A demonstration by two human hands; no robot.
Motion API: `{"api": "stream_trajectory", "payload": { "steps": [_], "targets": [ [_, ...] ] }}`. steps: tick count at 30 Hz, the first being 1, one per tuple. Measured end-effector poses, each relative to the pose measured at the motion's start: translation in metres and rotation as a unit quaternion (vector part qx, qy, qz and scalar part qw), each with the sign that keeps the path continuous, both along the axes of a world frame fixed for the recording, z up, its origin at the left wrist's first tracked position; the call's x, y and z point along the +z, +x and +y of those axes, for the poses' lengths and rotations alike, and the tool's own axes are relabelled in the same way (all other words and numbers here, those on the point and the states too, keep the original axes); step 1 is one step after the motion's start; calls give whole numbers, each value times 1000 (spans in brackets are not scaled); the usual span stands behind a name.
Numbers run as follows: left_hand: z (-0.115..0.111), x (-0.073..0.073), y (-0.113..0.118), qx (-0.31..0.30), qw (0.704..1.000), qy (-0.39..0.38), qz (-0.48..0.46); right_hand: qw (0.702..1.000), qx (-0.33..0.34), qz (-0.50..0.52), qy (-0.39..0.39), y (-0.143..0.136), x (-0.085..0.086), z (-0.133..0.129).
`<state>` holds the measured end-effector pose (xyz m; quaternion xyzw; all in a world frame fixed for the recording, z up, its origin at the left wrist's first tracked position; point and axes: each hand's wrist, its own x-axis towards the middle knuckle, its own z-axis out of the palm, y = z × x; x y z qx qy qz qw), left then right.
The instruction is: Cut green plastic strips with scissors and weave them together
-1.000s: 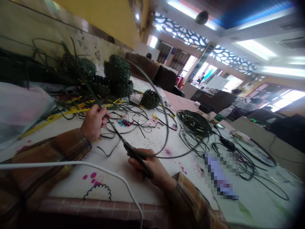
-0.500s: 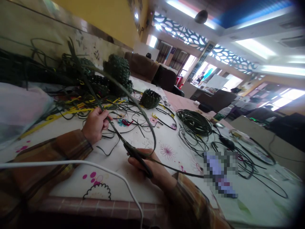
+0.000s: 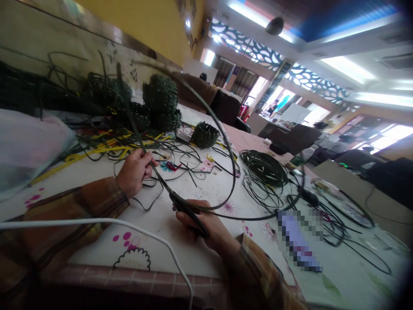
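Observation:
My left hand [image 3: 134, 171] is closed in a pinch around a dark green flat strip [image 3: 129, 112], which rises up and away from it. Black-handled scissors [image 3: 190, 214] sit in my right hand [image 3: 209, 226], fingers wrapped round the handles. Their blades point at my left hand and meet the strip between the two hands; whether they are fully closed on it I cannot tell. From near the scissors, a length of strip curves up in a large loop over the table, and another runs off to the right.
Woven dark green baskets [image 3: 160, 97] stand at the back left, with a small basket [image 3: 205, 134] nearer the middle. Cut green and yellow strips [image 3: 106, 148] litter the left. A coil of strip [image 3: 263, 167] lies right. A white cable [image 3: 129, 226] crosses in front; a plastic bag [image 3: 29, 150] sits left.
The strip's loop has swung right and opened wider, and its upright end has shifted right. My left hand has moved slightly right; the scissors stay in my right hand, almost unmoved.

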<state>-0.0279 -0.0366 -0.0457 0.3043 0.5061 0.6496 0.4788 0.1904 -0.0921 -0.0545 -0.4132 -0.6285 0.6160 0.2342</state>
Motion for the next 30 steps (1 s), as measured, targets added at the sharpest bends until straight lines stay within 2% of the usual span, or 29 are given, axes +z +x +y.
{"api": "stream_trajectory", "payload": {
  "steps": [14,20,27,30],
  "targets": [
    [3,-4,-3,-7,1000,-20,-19,1000,-17,7,5,-2,-4,-1],
    [12,-3,-15,32,999,41,9,999,-19,17,-44,0,-17,3],
    [3,0,-4,5,1000,-1,1,999,-30,22,-34,-3,-2,0],
    [2,-1,-3,5,1000,-2,-8,998,-32,33,-36,-3,-2,-1]
  ]
}}
